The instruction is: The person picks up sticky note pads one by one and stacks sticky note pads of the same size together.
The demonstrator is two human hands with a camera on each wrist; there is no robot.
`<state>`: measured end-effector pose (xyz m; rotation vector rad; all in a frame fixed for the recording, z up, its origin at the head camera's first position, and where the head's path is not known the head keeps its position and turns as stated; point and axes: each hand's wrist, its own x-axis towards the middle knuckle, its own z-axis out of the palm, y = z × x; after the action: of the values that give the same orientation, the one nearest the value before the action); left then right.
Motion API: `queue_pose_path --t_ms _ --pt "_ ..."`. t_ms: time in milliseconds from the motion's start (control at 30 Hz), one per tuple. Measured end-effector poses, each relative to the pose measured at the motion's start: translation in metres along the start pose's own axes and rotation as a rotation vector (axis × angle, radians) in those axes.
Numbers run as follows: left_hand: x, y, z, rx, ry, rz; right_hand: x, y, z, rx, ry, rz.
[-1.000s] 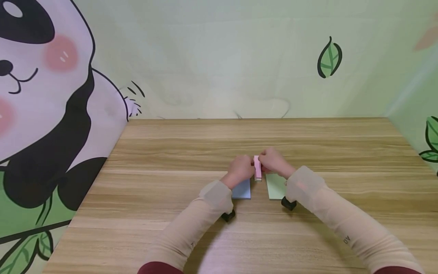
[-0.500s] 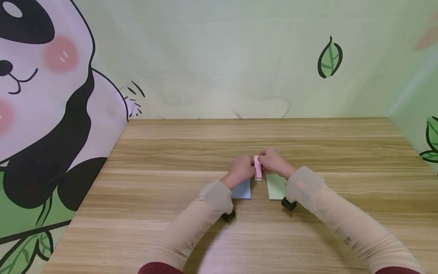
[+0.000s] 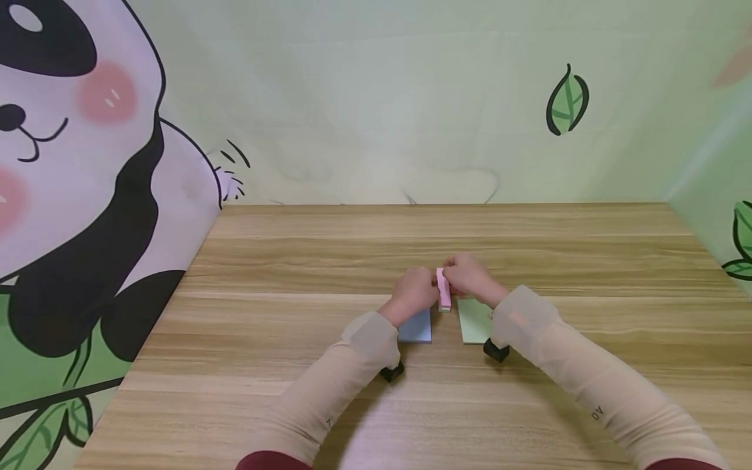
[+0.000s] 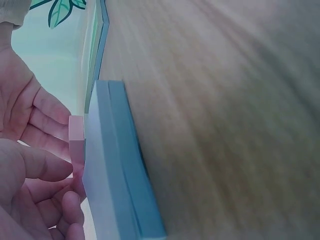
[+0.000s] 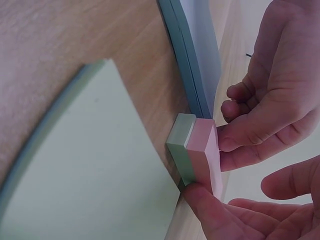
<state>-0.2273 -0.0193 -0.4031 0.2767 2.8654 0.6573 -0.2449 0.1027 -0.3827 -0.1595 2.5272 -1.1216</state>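
Note:
A narrow pink sticky-note pad (image 3: 444, 290) lies on a pale green narrow pad (image 5: 181, 142), both between my hands on the table. My left hand (image 3: 414, 292) pinches the pink pad near its far end with thumb and index finger, the other fingers curled. From the other side, my right hand (image 3: 470, 277) touches the pads with straight fingers (image 5: 201, 200), its thumb held apart. A blue square sticky-note pad (image 3: 416, 325) lies partly under my left wrist. A light green square pad (image 3: 473, 320) lies partly under my right hand.
The wooden table (image 3: 264, 339) reaches back to a wall cloth (image 3: 364, 98) printed with a panda and leaves. Small black wrist cameras (image 3: 496, 350) hang under both sleeved wrists, just above the tabletop.

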Motion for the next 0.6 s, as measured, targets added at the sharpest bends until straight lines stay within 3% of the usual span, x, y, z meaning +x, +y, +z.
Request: queue_pose_path --t_ms 267,600 --pt "-0.001 0.001 -0.001 0.031 0.016 0.002 0.002 -0.001 -0.002 -0.113 0.047 -0.045" --pt "-0.010 0.009 -0.006 0.184 0.089 0.101 0.014 0.003 -0.006 -0.250 0.082 -0.175"
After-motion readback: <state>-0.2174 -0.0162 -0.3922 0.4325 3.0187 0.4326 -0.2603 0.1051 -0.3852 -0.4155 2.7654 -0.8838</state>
